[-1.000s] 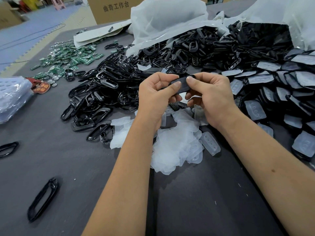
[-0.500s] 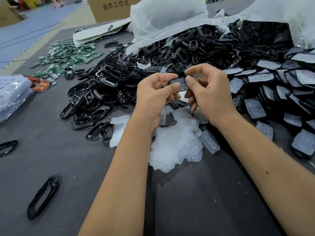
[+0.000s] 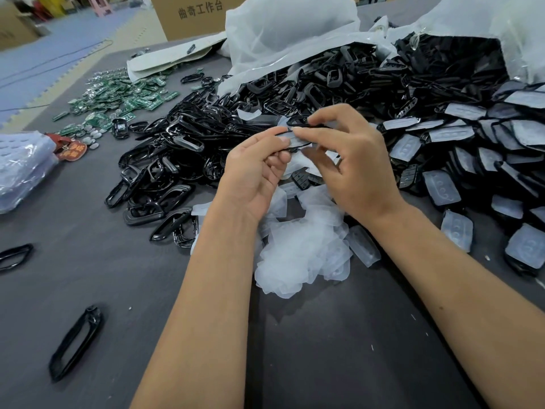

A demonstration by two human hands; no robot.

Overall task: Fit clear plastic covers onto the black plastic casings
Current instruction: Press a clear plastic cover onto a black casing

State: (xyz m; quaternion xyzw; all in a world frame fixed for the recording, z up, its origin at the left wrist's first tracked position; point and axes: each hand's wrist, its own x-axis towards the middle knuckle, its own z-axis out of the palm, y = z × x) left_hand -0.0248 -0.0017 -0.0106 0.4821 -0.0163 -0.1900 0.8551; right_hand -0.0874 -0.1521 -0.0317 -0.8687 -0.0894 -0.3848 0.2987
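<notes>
Both my left hand (image 3: 256,169) and right hand (image 3: 348,160) pinch one black plastic casing (image 3: 295,134), pressing its frosted clear cover (image 3: 298,141) in. Finished ones (image 3: 442,187) pile right; loose covers (image 3: 303,249) near, bare casings (image 3: 177,154) left remain.

Black casings (image 3: 182,149); green circuit boards (image 3: 118,98)

casing (image 3: 298,134) mostly hidden by fingers (image 3: 312,132)

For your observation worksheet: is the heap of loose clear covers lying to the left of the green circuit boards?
No: the clear covers lie near the middle, under the wrists, while the green circuit boards sit far to their left.
</notes>
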